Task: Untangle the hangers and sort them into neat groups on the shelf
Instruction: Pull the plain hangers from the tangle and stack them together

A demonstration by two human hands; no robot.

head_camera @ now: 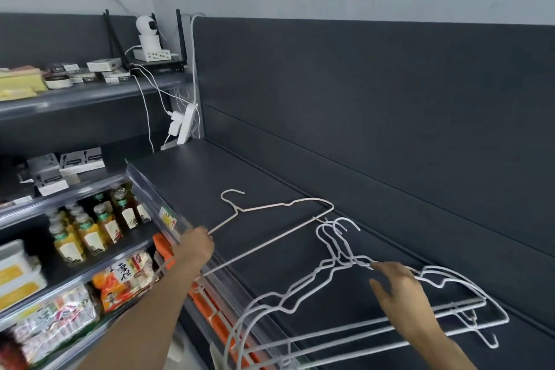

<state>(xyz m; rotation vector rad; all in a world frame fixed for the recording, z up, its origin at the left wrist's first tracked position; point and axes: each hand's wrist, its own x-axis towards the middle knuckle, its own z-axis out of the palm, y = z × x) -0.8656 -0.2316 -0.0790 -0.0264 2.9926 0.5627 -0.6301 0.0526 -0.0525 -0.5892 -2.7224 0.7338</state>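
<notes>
Our flat right hand point(399, 291) pins tangled white wire hangers point(339, 252); left hand point(196, 245) grips a pinkish wire hanger point(282, 205). Next, likely unhook the corner opposite that grip.

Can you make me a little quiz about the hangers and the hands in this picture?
1. True or false: the left hand grips the beige wire hanger.
2. Where do the white wire hangers lie? A: on the dark shelf. B: on the floor. C: hung on a rail.
3. Which hand touches the white wire hangers near their necks?

Key
1. True.
2. A.
3. The right hand.
</notes>
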